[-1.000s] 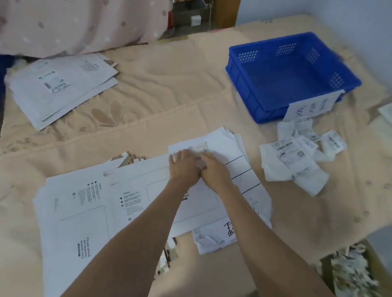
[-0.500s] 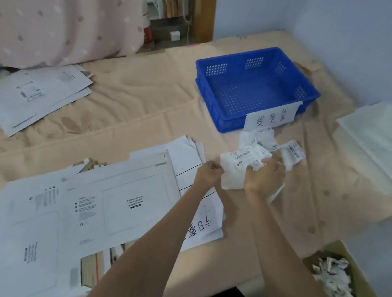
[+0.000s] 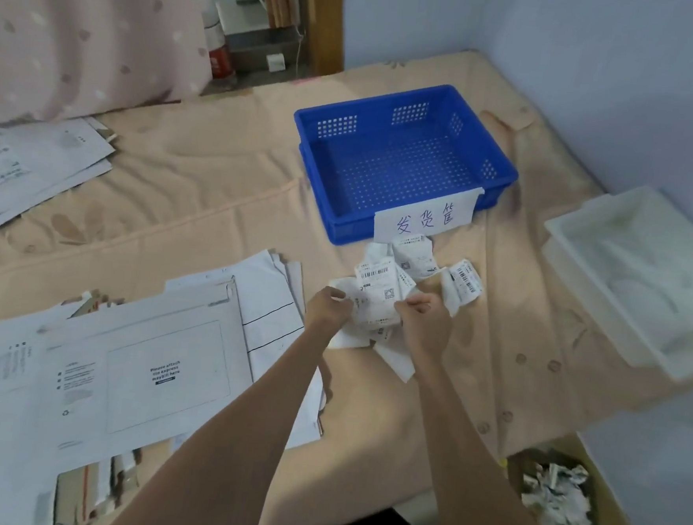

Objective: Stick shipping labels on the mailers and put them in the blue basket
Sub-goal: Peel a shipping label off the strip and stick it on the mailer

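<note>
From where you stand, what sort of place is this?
Probably a bedroom used as a home packing station: a bed under a peach sheet serves as the table, holding white mailers, crumpled shipping labels and a blue basket.

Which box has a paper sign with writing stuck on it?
The blue basket does: a white paper sign with handwriting hangs on its front wall. The white tray on the right has no sign.

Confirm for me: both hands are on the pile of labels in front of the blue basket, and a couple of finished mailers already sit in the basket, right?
Not quite. The head view shows the blue basket empty. The left hand and right hand do grip the pile of labels in front of it.
</note>
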The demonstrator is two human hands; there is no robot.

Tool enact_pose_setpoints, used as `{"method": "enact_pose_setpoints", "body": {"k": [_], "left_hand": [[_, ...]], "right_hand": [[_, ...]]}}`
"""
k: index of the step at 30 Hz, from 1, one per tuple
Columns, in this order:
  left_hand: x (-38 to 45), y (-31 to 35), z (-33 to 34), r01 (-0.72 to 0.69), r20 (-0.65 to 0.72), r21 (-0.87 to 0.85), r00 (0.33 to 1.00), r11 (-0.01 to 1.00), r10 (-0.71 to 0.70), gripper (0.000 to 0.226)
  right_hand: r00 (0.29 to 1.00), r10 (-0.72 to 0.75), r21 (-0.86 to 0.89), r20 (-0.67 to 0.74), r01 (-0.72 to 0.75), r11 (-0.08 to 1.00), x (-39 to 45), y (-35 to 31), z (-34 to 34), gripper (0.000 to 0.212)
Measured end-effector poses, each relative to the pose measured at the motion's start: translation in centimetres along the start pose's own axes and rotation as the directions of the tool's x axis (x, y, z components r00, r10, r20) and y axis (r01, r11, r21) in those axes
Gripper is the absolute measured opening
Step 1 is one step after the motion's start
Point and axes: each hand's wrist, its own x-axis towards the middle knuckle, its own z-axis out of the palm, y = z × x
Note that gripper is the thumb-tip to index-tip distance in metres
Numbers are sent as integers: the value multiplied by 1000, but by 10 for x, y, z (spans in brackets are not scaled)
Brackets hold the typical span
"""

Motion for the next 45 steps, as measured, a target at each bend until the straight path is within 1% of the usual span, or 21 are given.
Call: {"method": "enact_pose_setpoints", "body": {"k": [4,7,9,11,13,16,18,19,21,23,25,27,28,29,31,32,33,35,38,41,45], "left_hand": [[1,-3,4,12,2,-38,1000,999,-12,40],[2,-6,1,-7,-82,-60,997,998,2,31],[0,-6,-3,-29,-126,-2,992,1000,29,29],[-1,-7,-5,-74,-130,112,988,991,89,29],[-4,-9,-5,-164,-149,195,970,967,195,25],[-6,-6,-6,-285,-122,238,940,929,319,19],[-10,-2,-5,-306,-103,160,940,938,324,16],[-12,1,-5,-290,-112,56,949,955,294,17],[-18,8,-7,-203,-103,-201,977,958,185,32],[-23,11,-11,-151,-42,-312,989,938,145,37],[-24,12,-13,-154,16,-336,985,929,169,27],[-23,12,-16,-171,37,-350,980,921,196,15],[-21,12,-16,-173,42,-351,979,920,200,14],[-20,12,-16,-169,49,-346,979,923,198,16],[-20,12,-18,-163,68,-337,978,927,197,20],[-20,12,-18,-167,80,-333,976,928,205,21],[-20,11,-19,-176,92,-320,972,931,216,22],[-19,10,-20,-208,120,-287,961,935,250,18],[-16,8,-21,-249,131,-294,946,923,297,14],[-17,8,-23,-249,127,-323,945,913,303,10],[-17,8,-27,-192,158,-430,946,882,283,20]], "right_hand": [[998,58,113,-8,-57,992,4,3,3,17],[996,90,143,-15,-87,986,6,7,5,17],[996,90,167,-3,-88,982,5,9,4,16],[998,56,173,13,-58,983,4,9,5,14],[999,34,216,37,-41,976,2,7,6,12],[996,14,283,92,-39,958,-2,1,9,21],[995,-13,265,103,-14,964,-1,2,13,33],[994,-22,254,103,-5,967,-1,3,14,37],[996,-24,219,87,4,976,0,3,17,37],[997,-30,191,75,16,981,0,2,19,33],[997,-46,168,64,35,985,-1,-1,21,30],[996,-56,136,69,47,990,-2,-2,22,25],[995,-58,110,78,50,993,-4,-3,22,21],[995,-67,42,76,64,997,-5,-5,22,16],[992,-127,-166,17,128,978,-7,-7,24,4],[984,-177,-234,-13,169,957,-8,-9,25,4],[977,-214,-237,-9,206,949,-9,-13,26,4],[965,-247,-125,82,256,959,-12,-22,30,6],[949,-222,-2,224,228,974,-19,-35,33,13],[953,-221,-27,209,232,972,-18,-35,35,7],[962,-207,-2,179,211,977,-17,-36,36,8]]}}
